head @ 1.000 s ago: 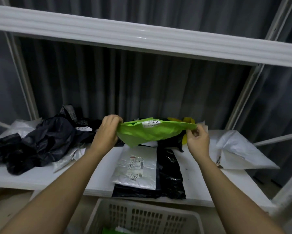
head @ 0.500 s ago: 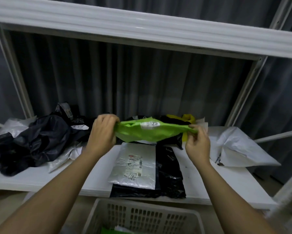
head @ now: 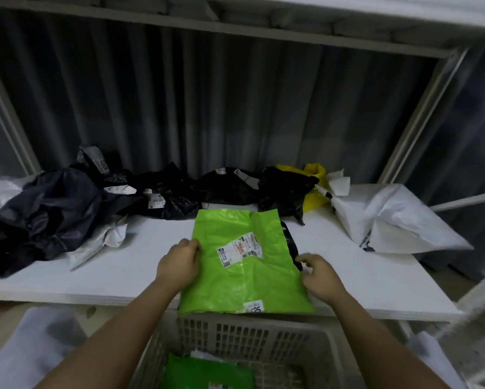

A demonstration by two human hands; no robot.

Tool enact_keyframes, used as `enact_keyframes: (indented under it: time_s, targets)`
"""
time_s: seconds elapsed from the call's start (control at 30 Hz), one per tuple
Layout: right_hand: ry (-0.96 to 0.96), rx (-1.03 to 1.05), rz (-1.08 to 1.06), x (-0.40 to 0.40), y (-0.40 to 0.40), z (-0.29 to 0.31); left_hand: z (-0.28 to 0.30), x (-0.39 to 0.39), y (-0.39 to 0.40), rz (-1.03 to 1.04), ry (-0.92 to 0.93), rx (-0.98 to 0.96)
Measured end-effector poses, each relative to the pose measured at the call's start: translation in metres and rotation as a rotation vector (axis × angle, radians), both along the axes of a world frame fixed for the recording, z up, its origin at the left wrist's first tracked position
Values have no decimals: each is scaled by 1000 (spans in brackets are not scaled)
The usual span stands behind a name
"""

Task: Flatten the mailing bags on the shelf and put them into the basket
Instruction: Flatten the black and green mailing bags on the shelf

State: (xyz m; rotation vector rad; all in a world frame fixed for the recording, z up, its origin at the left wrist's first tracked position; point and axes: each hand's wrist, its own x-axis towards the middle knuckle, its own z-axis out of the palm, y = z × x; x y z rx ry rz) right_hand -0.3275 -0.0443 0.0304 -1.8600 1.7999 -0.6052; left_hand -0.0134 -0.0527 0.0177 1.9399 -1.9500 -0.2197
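Two hands work at the front edge of the shelf (head: 95, 279). Nearest the camera, below that edge, stands a slotted plastic basket (head: 252, 336); a green bag (head: 207, 373) and some white material already lie inside it. On the shelf board, a lime-green mailing bag (head: 244, 279) lies spread flat, printed label up, its lower edge overhanging the basket rim. It covers a black bag (head: 292, 245), of which only a strip shows along the right side. Left hand (head: 179, 262): fingers curled at the green bag's left edge; it appears to pinch that edge, though the contact is blurred. Right hand (head: 320, 276): at the bag's right edge, fingers loosely bent, grasping nothing visible. Further back, a heap of crumpled black bags (head: 47, 214) occupies the left and rear of the shelf. A yellow bag (head: 315, 192) sits at rear right, and a large white bag (head: 396, 223) lies beside it at far right.
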Motion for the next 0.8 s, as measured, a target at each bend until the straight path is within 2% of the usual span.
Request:
enact_keyframes:
  time_s: [0.2, 0.4, 0.67, 0.8]
  targets:
    - [-116, -114, -113, 25, -67, 5, 7, -22, -65, 113, 94, 153]
    - [-180, -51, -164, 35, -140, -23, -20, -9, -128, 278, 273, 324]
    - [-214, 7, -262, 38, -173, -49, -39, 4, -158, 368, 429, 252]
    - [-242, -27, -318, 29, -171, -46, -33, 9, -160, 335, 362, 197]
